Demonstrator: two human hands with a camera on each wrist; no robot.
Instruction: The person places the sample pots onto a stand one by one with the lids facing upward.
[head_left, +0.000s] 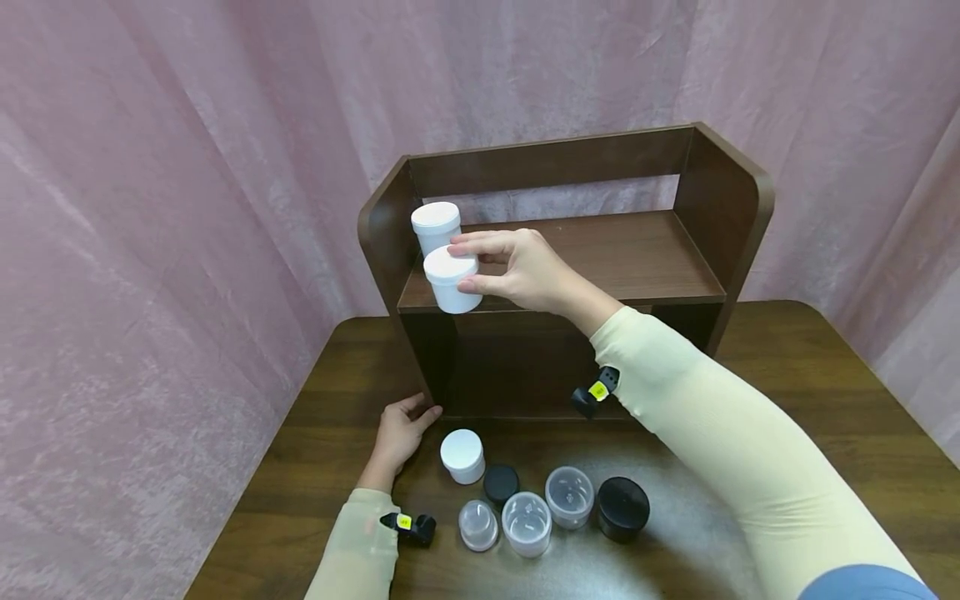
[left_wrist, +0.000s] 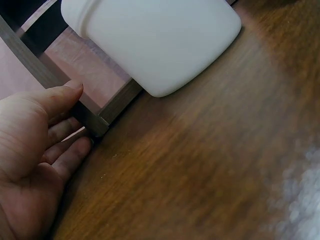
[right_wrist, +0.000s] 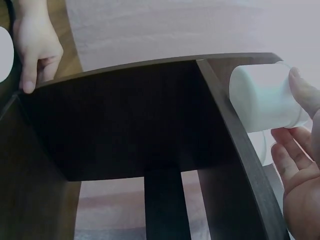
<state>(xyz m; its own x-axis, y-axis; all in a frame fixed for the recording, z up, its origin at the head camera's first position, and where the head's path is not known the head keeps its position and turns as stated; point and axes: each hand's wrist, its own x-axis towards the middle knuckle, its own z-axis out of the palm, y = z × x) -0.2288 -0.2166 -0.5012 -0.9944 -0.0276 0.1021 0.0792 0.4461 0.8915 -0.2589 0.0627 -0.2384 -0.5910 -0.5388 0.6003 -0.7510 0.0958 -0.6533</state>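
My right hand (head_left: 517, 265) grips a white lidded jar (head_left: 452, 293) by its lid and side, in front of the upper board of a dark brown wooden shelf (head_left: 600, 246). Just behind it, another white jar (head_left: 435, 215) stands on that board at the left end. Down at the tabletop, my left hand (head_left: 401, 429) holds the lower front corner of the shelf's left side panel (left_wrist: 90, 117), thumb on one face and fingers on the other. A third white jar (head_left: 462, 457) stands on the table close to this hand; its side fills the top of the left wrist view.
On the table (head_left: 315, 467) in front of the shelf stand a small black-lidded jar (head_left: 501, 483), a larger black jar (head_left: 623, 507), a small clear jar (head_left: 477, 525) and two clear jars, one nearer (head_left: 527, 527) and one farther (head_left: 569, 498). A pink curtain (head_left: 225, 167) hangs behind.
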